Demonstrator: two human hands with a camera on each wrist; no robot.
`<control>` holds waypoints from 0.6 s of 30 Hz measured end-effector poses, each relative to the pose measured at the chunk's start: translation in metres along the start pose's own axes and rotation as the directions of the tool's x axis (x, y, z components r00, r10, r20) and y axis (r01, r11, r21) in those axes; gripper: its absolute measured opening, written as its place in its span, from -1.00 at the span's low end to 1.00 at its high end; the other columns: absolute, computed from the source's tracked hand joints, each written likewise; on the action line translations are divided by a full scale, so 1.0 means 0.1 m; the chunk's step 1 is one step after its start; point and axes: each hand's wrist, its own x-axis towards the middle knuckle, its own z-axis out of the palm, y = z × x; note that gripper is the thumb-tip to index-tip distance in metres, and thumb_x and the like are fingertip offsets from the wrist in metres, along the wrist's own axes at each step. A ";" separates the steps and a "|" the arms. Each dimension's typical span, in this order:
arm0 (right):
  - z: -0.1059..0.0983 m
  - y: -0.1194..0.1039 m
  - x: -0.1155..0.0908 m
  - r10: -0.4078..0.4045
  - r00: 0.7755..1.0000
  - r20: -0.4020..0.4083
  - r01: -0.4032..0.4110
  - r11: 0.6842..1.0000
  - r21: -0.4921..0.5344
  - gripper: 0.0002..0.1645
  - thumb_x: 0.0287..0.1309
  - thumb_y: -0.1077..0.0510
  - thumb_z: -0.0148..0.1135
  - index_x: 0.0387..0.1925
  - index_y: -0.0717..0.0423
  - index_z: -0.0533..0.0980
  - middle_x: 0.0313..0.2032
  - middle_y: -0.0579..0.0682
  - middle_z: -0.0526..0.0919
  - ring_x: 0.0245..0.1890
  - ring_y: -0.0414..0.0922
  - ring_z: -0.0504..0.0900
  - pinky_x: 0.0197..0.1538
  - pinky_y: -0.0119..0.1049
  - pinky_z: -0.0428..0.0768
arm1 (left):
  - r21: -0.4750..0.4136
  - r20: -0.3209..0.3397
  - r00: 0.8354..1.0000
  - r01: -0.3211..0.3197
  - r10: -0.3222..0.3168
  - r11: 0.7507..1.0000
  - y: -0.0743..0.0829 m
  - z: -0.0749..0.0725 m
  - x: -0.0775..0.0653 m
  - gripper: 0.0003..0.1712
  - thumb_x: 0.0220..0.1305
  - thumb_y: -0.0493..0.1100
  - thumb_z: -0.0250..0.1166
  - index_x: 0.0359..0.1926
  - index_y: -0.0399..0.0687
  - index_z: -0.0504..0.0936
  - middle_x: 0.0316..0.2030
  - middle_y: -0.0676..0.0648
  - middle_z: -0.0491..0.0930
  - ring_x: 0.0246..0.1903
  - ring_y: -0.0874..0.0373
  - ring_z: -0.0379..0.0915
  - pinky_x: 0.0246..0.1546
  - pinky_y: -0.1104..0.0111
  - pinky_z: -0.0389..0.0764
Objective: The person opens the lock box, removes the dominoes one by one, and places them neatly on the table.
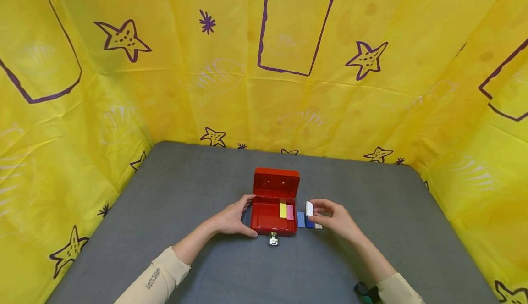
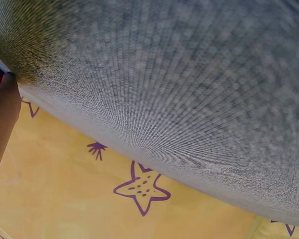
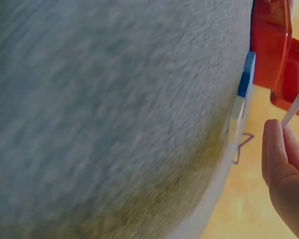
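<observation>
A small red metal cash box [image 1: 266,218] stands with its lid [image 1: 276,182] raised and a silver latch [image 1: 274,239] at the front. My left hand [image 1: 230,217] grips its left side, thumb at the front corner and fingers toward the back. Inside, on the right, lie a yellow block [image 1: 283,210] and a pink block [image 1: 290,212]. Between thumb and fingers, my right hand [image 1: 337,219] pinches a thin white block [image 1: 310,208], raised just right of the box. Below it on the table are a light blue block [image 1: 301,219], a dark blue block [image 1: 309,223] and a whitish block [image 1: 318,226], partly hidden.
The grey-covered table [image 1: 198,171] extends around the box on all sides. Yellow cloth [image 1: 177,93] with purple starfish drawings hangs along the back and both sides. A dark band [image 1: 365,291] sits on my right wrist.
</observation>
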 end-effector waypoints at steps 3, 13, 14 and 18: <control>-0.04 0.02 -0.02 0.005 1.000 -0.003 -0.005 1.000 0.004 -0.46 0.07 0.05 0.44 0.10 0.08 0.55 0.01 0.06 0.61 0.02 0.04 0.57 -0.12 -0.37 0.62 | 0.001 0.000 1.000 0.000 0.000 1.000 0.00 0.00 0.00 0.17 -0.12 0.00 0.59 0.42 -0.13 0.09 0.36 -0.17 0.25 0.31 -0.09 0.23 0.31 0.08 0.30; -0.18 0.09 -0.09 -0.030 1.000 0.001 0.030 1.000 0.009 -0.45 0.10 0.10 0.43 0.12 0.19 0.53 0.01 0.12 0.62 -0.01 0.05 0.60 -0.10 -0.42 0.59 | 0.002 0.003 1.000 -0.008 0.008 1.000 -0.01 0.00 0.00 0.17 -0.12 0.00 0.59 0.42 -0.14 0.09 0.36 -0.16 0.25 0.32 -0.07 0.23 0.31 0.11 0.31; -0.19 0.11 -0.10 -0.031 1.000 0.002 0.031 1.000 -0.002 -0.44 0.10 0.10 0.43 0.12 0.19 0.53 0.01 0.12 0.62 -0.01 0.05 0.60 -0.10 -0.42 0.59 | 0.002 0.003 1.000 -0.009 0.009 1.000 -0.01 0.00 0.00 0.17 -0.12 0.00 0.59 0.42 -0.14 0.09 0.36 -0.17 0.25 0.31 -0.07 0.23 0.31 0.11 0.31; -0.23 0.17 -0.10 -0.038 0.999 -0.005 0.038 0.998 -0.041 -0.44 0.08 0.09 0.44 0.11 0.19 0.54 0.00 0.12 0.63 -0.02 0.03 0.61 -0.09 -0.41 0.59 | 0.006 -0.001 1.000 -0.009 0.009 1.000 -0.01 0.00 0.01 0.17 -0.12 -0.01 0.59 0.42 -0.14 0.09 0.36 -0.17 0.26 0.31 -0.07 0.23 0.31 0.12 0.31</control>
